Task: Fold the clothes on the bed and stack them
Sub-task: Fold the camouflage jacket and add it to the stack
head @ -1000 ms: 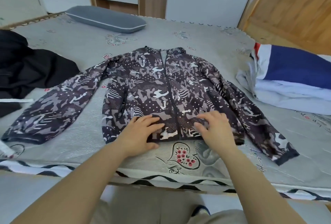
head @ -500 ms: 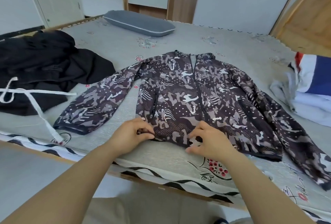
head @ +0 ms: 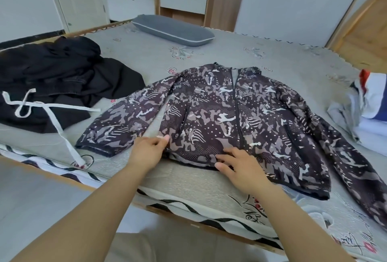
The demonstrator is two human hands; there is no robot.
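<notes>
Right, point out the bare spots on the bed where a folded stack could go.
Widest free patch: bare grey mattress between the grey pillow and the camouflage jacket's collar. A narrow strip lies along the near edge below its hem. Crowded: the black clothes pile on the left, the white-and-blue folded garments on the right.

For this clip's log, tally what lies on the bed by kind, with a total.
Spread-out jackets: 1, the camouflage jacket
Heaps of black clothes: 1, the black heap with a white drawstring
Stacks of folded clothes: 1, the folded stack, cut off at the right edge
Pillows: 1, the grey pillow
Total: 4
</notes>
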